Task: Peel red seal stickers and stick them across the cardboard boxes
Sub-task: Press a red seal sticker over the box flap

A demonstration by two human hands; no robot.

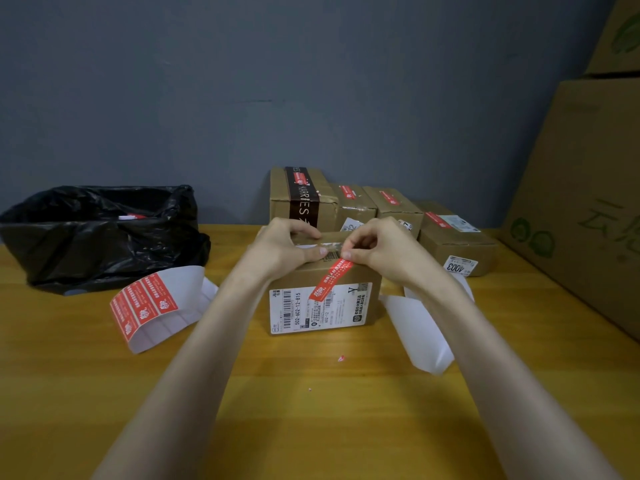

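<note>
A small cardboard box [370, 299] with a white shipping label on its front stands in the middle of the wooden table. My left hand [280, 247] grips the box's top left edge, thumb lying across the lid. My right hand [374, 247] pinches the upper end of a red seal sticker [330, 278] at the box's top front edge. The sticker hangs slanting down over the front face and the label. A curled backing sheet [149, 303] with red stickers on it lies left of the box.
A black plastic bag [100, 233] sits at the back left. Several sealed boxes [349, 202] stand in a row behind, against the grey wall. Large cartons [581, 209] rise on the right. A white backing sheet [422, 327] lies right of the box.
</note>
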